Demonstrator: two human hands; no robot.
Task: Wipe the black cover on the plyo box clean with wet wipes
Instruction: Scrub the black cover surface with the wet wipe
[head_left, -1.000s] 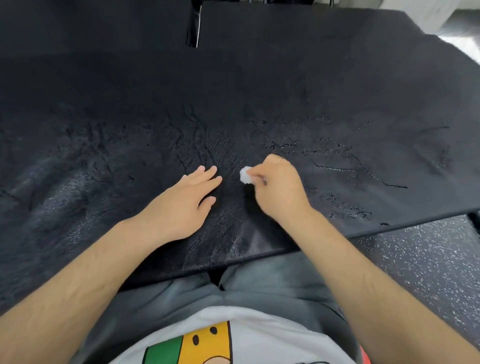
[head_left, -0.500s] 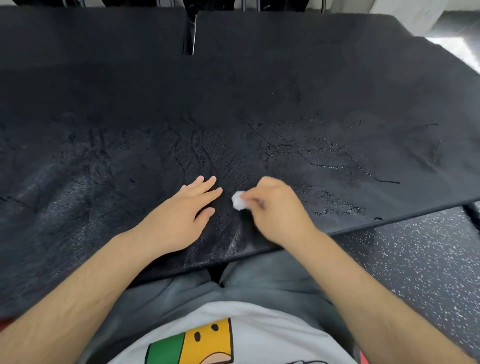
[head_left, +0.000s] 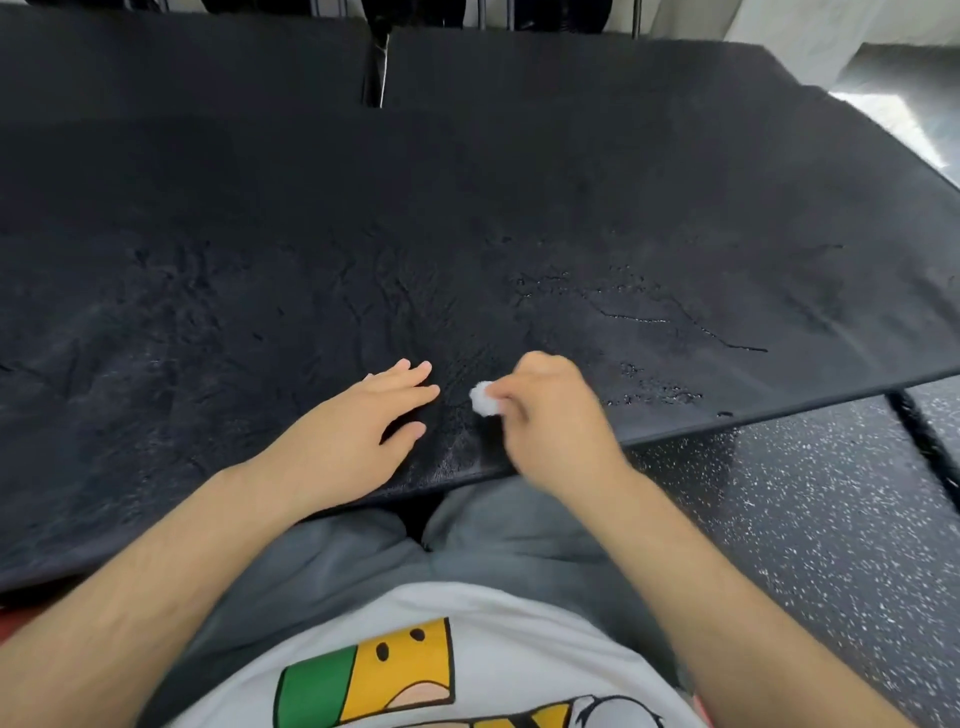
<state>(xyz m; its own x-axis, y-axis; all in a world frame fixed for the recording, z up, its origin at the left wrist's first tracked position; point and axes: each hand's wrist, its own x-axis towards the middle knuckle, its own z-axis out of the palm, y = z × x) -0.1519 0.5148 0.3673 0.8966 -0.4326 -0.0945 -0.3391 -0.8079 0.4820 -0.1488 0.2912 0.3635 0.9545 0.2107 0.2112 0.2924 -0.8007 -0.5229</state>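
Note:
The black cover (head_left: 467, 218) of the plyo box fills most of the view, cracked and wrinkled, with wet streaks on its right part. My right hand (head_left: 556, 421) pinches a small balled-up white wet wipe (head_left: 483, 399) and presses it on the cover close to the near edge. My left hand (head_left: 353, 431) lies flat on the cover just left of the wipe, fingers straight, holding nothing.
The cover's near edge (head_left: 779, 415) runs diagonally above my grey-trousered legs. Speckled black rubber floor (head_left: 810, 519) lies to the right. A gap with a metal part (head_left: 376, 73) splits the far side. Dark equipment stands behind.
My right hand has drawn the wipe toward me along the cover, close to the near edge. The left hand stays flat in the same spot.

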